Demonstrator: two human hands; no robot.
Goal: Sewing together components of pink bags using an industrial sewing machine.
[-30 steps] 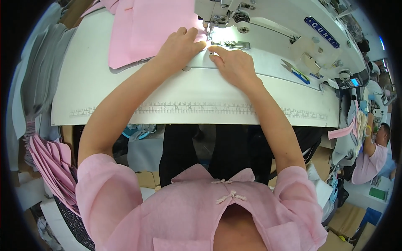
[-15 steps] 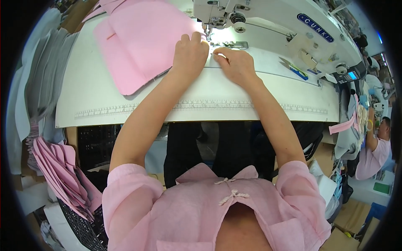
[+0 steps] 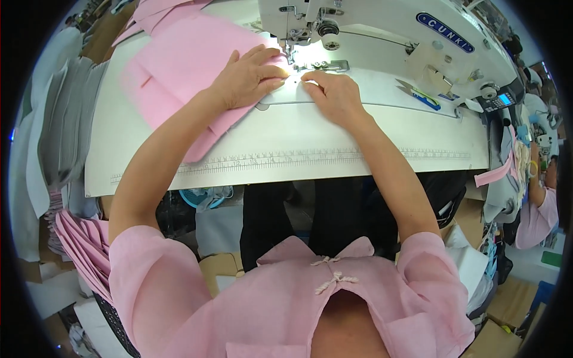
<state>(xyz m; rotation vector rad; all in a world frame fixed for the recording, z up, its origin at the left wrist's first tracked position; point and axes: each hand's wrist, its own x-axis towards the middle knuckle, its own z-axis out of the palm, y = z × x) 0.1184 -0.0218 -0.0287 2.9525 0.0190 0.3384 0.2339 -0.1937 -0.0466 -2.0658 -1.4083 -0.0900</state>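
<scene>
A pink fabric piece (image 3: 185, 65) with a folded layer lies on the white sewing table (image 3: 298, 131), its right edge by the needle area of a white sewing machine (image 3: 382, 27). My left hand (image 3: 248, 80) rests flat on the fabric near that edge, fingers stretched and apart. Just right of the lit presser foot (image 3: 289, 55), my right hand (image 3: 335, 96) has thumb and forefinger drawn together near the metal guide (image 3: 331, 65). Whatever sits between those fingertips is too small to make out.
Thread snips (image 3: 425, 100) with a blue-green handle lie right of my right hand. Grey fabric pieces (image 3: 62, 131) hang at the left, above pink ones (image 3: 89, 250) over a black basket (image 3: 113, 322). Another person's pink sleeve (image 3: 537, 218) shows at far right.
My left hand has shifted left and spread flat from a bunched position beside the needle. The fabric has turned, its lower corner swinging nearer me. My right hand stays in nearly the same place.
</scene>
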